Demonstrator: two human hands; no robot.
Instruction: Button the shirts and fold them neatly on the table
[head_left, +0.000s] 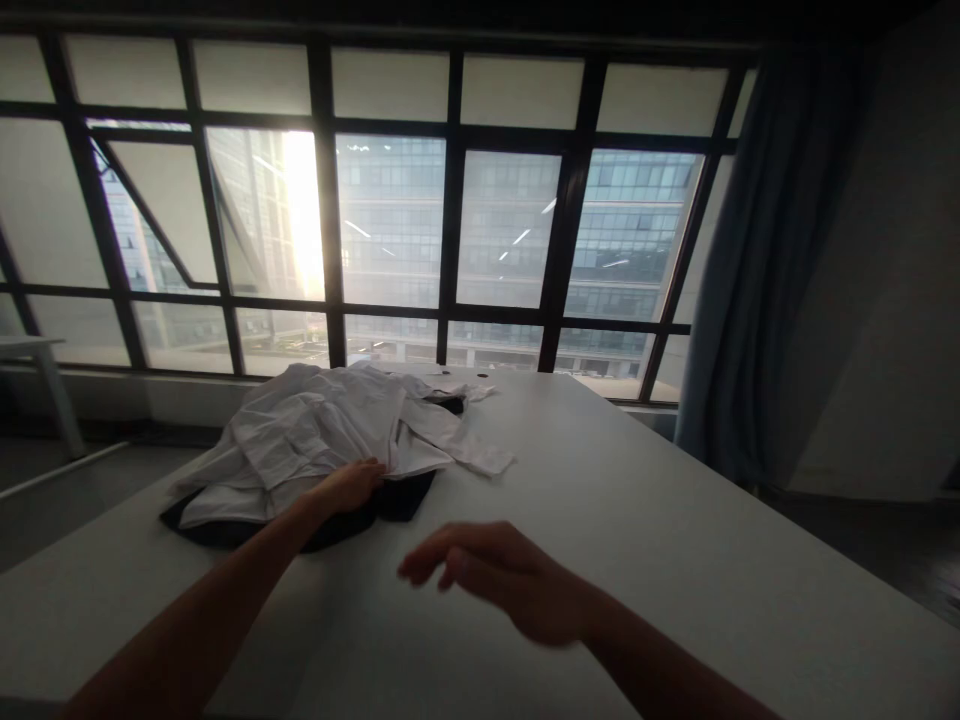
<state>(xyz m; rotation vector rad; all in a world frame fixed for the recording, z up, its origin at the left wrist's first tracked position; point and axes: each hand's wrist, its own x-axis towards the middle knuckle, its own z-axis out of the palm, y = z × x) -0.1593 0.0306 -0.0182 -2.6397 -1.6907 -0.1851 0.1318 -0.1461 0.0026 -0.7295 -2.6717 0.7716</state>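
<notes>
A heap of clothes lies on the left part of the white table (592, 520). On top is a crumpled white shirt (322, 430), one sleeve stretched out to the right. Dark cloth (405, 497) shows from beneath it. My left hand (352, 488) reaches to the shirt's near edge, its short-looking fingers curled onto the fabric; the thumb is hidden. Nearer to me, my right hand (502, 575) hovers over the table, apart from the clothes. Its fingers extend leftward, slightly bent and a little blurred, with nothing in them.
Behind the table runs a wall of dark-framed windows (390, 220), one pane tilted open, with strong sunlight at the left. A blue-grey curtain (765, 280) hangs at the right. Part of another white table (56, 400) stands at the far left.
</notes>
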